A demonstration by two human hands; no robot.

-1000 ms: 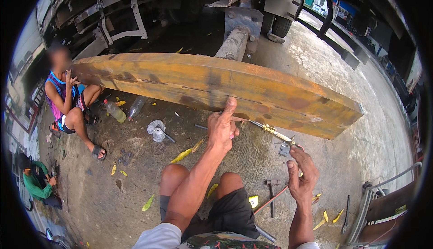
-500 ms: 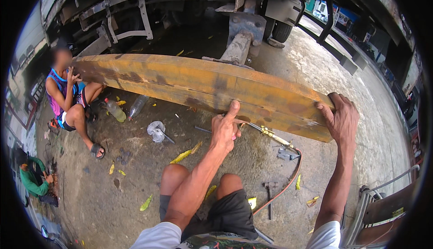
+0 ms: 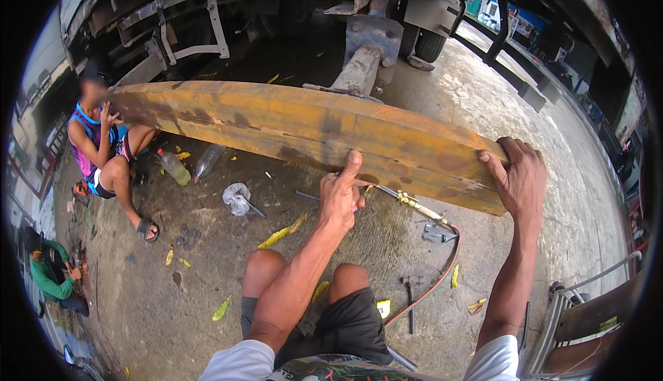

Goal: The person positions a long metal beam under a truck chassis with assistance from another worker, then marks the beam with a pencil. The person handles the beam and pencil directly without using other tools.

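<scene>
A long rusty yellow-orange steel beam [image 3: 276,122] runs across the view in front of me, under a truck chassis. My left hand [image 3: 342,191] presses against the beam's lower edge near its middle, index finger raised along the face, fingers curled on a small pink marker. My right hand [image 3: 518,174] grips the beam's right end, fingers hooked over the top edge. A brass cutting torch [image 3: 414,205] with a red hose [image 3: 431,284] lies on the concrete just under the beam.
A person [image 3: 103,153] sits on the ground at the beam's left end; another person in green [image 3: 52,277] crouches at far left. Plastic bottles [image 3: 176,167], a crumpled white bag [image 3: 237,198], a hammer [image 3: 411,298], and yellow leaves litter the concrete. Truck axle and wheels [image 3: 428,39] beyond.
My right hand rose from the ground near the tools to the beam's right end and now grips it. The beam sits slightly lower in view. My left hand stayed on the beam.
</scene>
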